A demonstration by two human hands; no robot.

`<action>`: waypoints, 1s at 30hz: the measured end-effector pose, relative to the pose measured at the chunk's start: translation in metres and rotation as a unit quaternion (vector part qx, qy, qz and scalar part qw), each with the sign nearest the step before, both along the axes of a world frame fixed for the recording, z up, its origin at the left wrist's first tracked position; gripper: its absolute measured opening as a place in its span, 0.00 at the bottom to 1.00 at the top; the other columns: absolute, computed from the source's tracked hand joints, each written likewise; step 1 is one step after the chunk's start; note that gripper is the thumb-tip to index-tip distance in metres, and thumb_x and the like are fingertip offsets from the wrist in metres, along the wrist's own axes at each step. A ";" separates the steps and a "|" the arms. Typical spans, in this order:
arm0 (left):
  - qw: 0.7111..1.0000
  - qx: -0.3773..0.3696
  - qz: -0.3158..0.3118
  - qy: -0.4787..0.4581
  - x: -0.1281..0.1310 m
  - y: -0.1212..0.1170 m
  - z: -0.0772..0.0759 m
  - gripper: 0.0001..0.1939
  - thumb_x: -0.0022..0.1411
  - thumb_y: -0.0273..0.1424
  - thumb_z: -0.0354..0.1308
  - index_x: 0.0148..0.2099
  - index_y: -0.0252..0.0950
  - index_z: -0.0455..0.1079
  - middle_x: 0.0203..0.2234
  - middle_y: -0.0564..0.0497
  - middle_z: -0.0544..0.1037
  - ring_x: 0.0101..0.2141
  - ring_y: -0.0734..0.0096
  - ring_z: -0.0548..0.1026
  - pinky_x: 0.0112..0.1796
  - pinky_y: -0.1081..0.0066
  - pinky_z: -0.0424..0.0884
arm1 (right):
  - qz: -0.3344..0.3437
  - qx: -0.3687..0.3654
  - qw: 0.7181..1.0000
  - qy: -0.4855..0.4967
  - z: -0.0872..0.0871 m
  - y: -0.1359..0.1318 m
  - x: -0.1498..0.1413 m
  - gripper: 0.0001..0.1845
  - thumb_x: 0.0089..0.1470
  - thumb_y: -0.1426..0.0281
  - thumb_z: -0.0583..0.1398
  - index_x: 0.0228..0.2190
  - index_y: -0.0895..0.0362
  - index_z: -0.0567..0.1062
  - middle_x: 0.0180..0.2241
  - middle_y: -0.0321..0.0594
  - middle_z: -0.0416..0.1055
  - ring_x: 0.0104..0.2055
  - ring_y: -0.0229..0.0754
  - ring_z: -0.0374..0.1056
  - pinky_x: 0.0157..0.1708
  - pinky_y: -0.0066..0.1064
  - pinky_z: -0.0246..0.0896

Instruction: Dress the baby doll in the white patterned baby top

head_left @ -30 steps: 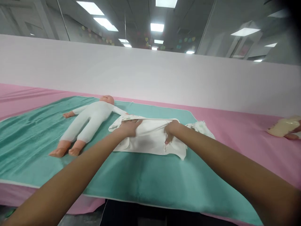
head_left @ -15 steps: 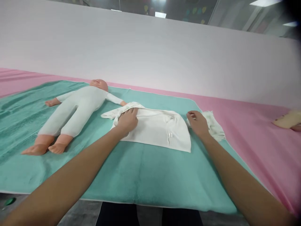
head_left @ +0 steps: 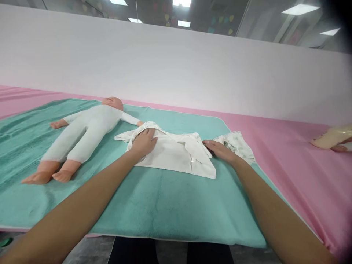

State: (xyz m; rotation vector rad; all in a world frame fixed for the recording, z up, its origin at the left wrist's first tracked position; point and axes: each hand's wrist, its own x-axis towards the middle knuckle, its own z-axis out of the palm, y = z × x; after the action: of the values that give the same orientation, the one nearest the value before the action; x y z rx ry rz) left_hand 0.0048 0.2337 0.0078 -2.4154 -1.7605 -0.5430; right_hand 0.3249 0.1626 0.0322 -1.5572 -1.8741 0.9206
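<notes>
A white baby shirt (head_left: 170,152) lies spread on a teal towel (head_left: 165,205), its right side partly folded inward. My left hand (head_left: 144,142) presses on the shirt's left part with the fingers stretched out and lying flat. At the right edge of the shirt is my right hand (head_left: 218,148), its fingers close together on the cloth; the thumb side is partly hidden. Just beyond that hand sits a crumpled white printed cloth (head_left: 236,145). The baby doll (head_left: 96,121), dressed in a pale bodysuit, lies face up on the left, one hand next to the shirt.
Under the towel is a pink sheet (head_left: 297,157). A white partition (head_left: 176,69) rises behind it, with glass above. Part of another doll-like figure (head_left: 327,139) shows at the far right. A small green object (head_left: 6,242) is on the floor at lower left.
My right hand has moved left, and the shirt's right side has come inward with it. My left hand stays on the shirt. The whole view has shifted slightly.
</notes>
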 end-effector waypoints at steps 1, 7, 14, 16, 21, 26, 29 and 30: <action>1.000 0.000 -0.001 0.002 0.000 0.000 0.000 0.19 0.63 0.39 0.39 0.53 0.39 0.57 0.53 0.43 0.64 0.52 0.54 0.62 0.46 0.59 0.62 | 0.004 -0.011 1.000 0.000 0.000 -0.002 0.000 0.27 0.51 0.50 0.51 0.44 0.55 0.71 0.38 0.42 0.71 0.38 0.44 0.65 0.37 0.33 0.60; 1.000 0.002 -0.004 0.004 -0.001 0.002 -0.002 0.20 0.62 0.39 0.40 0.54 0.38 0.57 0.53 0.43 0.63 0.52 0.55 0.62 0.48 0.59 0.61 | -0.061 0.045 0.996 -0.053 -0.003 0.006 0.009 0.21 0.48 0.54 0.54 0.35 0.57 0.73 0.28 0.37 0.68 0.29 0.38 0.62 0.29 0.29 0.56; 0.998 -0.003 -0.065 0.008 -0.003 0.005 -0.007 0.19 0.62 0.37 0.43 0.53 0.36 0.58 0.55 0.44 0.62 0.55 0.59 0.58 0.54 0.62 0.55 | -0.285 0.310 0.893 -0.158 -0.004 0.012 0.007 0.19 0.52 0.67 0.48 0.45 0.57 0.67 0.50 0.50 0.60 0.51 0.49 0.56 0.48 0.39 0.53; 0.997 0.000 -0.077 0.010 -0.003 0.004 -0.007 0.18 0.63 0.36 0.43 0.53 0.35 0.58 0.55 0.43 0.62 0.55 0.60 0.58 0.54 0.63 0.54 | -0.220 0.261 0.932 -0.125 -0.008 0.011 -0.012 0.19 0.54 0.61 0.49 0.44 0.55 0.67 0.45 0.45 0.66 0.45 0.45 0.62 0.44 0.34 0.57; 0.998 0.001 -0.063 -0.002 -0.003 0.000 -0.003 0.20 0.62 0.36 0.43 0.55 0.37 0.55 0.55 0.44 0.62 0.54 0.59 0.59 0.52 0.62 0.57 | -0.129 0.128 0.975 -0.128 -0.023 0.020 -0.046 0.24 0.47 0.52 0.55 0.43 0.52 0.67 0.37 0.38 0.69 0.35 0.41 0.64 0.33 0.31 0.57; 1.000 -0.011 -0.024 -0.013 -0.005 0.003 -0.001 0.25 0.62 0.36 0.41 0.61 0.38 0.47 0.58 0.43 0.58 0.55 0.54 0.59 0.50 0.56 0.60 | -0.174 0.157 0.954 -0.186 -0.030 0.048 -0.037 0.19 0.54 0.55 0.46 0.33 0.54 0.67 0.31 0.40 0.70 0.33 0.43 0.64 0.31 0.31 0.53; 1.000 -0.020 -0.009 -0.003 -0.004 0.007 -0.001 0.25 0.62 0.35 0.41 0.61 0.39 0.48 0.58 0.44 0.58 0.57 0.55 0.55 0.51 0.56 0.59 | -0.244 0.131 0.935 -0.222 -0.029 0.069 -0.035 0.20 0.55 0.56 0.44 0.38 0.56 0.66 0.34 0.45 0.70 0.36 0.47 0.65 0.32 0.34 0.54; 1.000 -0.025 -0.007 0.002 -0.004 0.009 -0.001 0.23 0.62 0.35 0.41 0.60 0.39 0.51 0.58 0.45 0.59 0.57 0.55 0.55 0.51 0.56 0.59 | -0.252 0.114 0.931 -0.238 -0.029 0.074 -0.036 0.19 0.55 0.57 0.45 0.39 0.56 0.66 0.34 0.46 0.70 0.36 0.49 0.65 0.33 0.35 0.55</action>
State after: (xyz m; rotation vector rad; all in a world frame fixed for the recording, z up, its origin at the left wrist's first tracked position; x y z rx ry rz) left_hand 0.0009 0.2423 0.0064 -2.4610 -1.7791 -0.5011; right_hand 0.2887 0.2366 0.0035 -2.0937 -1.6538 0.0934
